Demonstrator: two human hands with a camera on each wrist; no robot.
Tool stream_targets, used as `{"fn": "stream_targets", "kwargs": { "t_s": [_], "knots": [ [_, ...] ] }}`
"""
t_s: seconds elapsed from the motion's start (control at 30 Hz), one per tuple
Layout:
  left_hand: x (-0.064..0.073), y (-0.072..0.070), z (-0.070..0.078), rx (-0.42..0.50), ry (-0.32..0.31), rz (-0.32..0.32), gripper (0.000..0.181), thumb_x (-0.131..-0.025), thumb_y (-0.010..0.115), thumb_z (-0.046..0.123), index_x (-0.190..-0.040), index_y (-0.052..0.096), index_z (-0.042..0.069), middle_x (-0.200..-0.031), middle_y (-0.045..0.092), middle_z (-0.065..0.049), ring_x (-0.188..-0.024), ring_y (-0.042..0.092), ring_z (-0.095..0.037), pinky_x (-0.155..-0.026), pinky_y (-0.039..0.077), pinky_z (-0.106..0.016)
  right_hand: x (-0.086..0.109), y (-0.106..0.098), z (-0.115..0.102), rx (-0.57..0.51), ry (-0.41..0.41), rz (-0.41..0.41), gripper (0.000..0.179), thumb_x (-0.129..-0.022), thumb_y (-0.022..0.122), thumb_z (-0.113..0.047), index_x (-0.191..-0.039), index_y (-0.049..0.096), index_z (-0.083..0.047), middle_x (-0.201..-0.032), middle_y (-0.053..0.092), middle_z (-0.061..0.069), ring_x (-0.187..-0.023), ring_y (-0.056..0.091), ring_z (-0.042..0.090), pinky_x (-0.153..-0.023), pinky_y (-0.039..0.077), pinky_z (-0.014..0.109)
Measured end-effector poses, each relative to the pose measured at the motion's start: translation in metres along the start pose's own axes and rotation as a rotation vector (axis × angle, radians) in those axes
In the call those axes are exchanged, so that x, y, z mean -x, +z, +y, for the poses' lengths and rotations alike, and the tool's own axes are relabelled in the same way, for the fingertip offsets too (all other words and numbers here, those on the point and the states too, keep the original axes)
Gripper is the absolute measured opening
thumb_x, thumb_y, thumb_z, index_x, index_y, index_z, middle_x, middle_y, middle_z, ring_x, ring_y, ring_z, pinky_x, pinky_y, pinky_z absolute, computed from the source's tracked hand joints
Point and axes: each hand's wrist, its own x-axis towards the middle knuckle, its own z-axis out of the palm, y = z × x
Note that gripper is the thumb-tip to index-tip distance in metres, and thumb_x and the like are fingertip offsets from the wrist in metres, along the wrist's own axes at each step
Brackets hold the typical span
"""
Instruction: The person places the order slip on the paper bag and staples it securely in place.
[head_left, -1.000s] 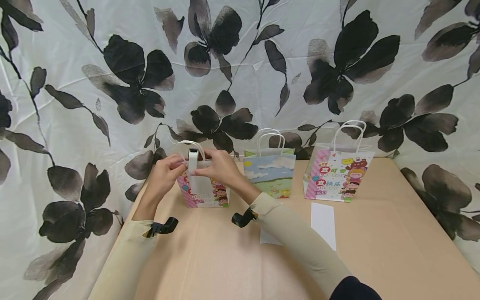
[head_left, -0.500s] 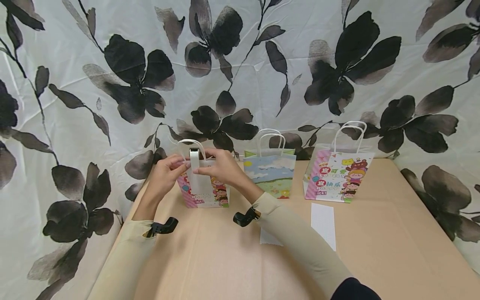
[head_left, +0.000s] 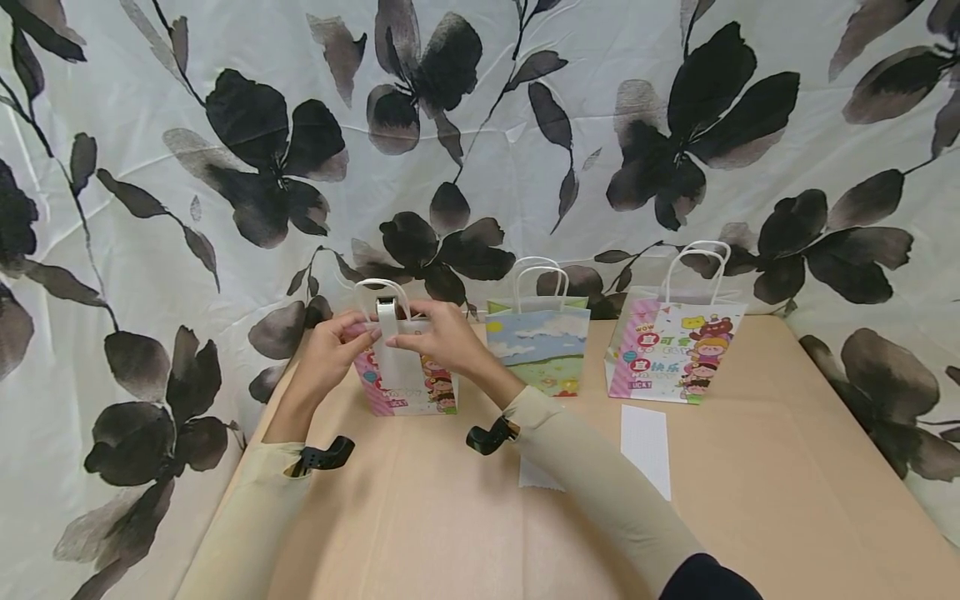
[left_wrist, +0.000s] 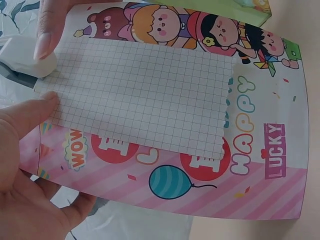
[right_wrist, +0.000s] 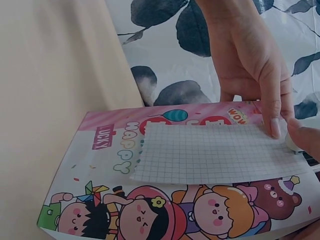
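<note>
A pink-and-white cartoon paper gift bag with white handles stands at the table's left. Against its front hangs a gridded paper strip, its torn edge down. A small white stapler sits over the strip's top end at the bag's rim. My left hand pinches the strip and bag rim, thumb in front and fingers behind. My right hand grips the stapler, with the thumb on its white front in the right wrist view. Its other fingers are mostly hidden behind the bag.
To the right stand a landscape-printed gift bag and another pink cartoon gift bag. One loose paper strip lies in front of them; another paper strip is partly covered by my right sleeve. A floral curtain hangs behind the table.
</note>
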Motion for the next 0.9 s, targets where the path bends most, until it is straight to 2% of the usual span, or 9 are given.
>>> {"fn": "stream_targets", "kwargs": {
  "t_s": [0.27,0.9],
  "knots": [
    [0.0009,0.0006,-0.0027,0.019,0.002,-0.005,0.029,-0.100,0.067,0.023,-0.124,0.069,0.006,-0.116,0.066,-0.013,-0.097,0.061,-0.026,-0.080,0.052,-0.023,0.0015,0.0023,0.0009,-0.026,0.006,0.006,0.047,-0.084,0.085,-0.030,-0.124,0.070,-0.013,-0.111,0.072,-0.002,-0.084,0.069,0.007,-0.069,0.057,0.025],
    [0.0006,0.0024,-0.0009,-0.007,0.004,0.010,0.029,-0.100,0.067,0.021,-0.124,0.069,0.006,-0.113,0.066,-0.012,-0.094,0.060,-0.024,-0.075,0.052,-0.023,0.0005,0.0033,0.0011,-0.031,-0.015,0.027,0.047,-0.083,0.086,-0.026,-0.124,0.070,-0.010,-0.111,0.074,0.002,-0.084,0.070,0.006,-0.068,0.057,0.022]
  ]
}}
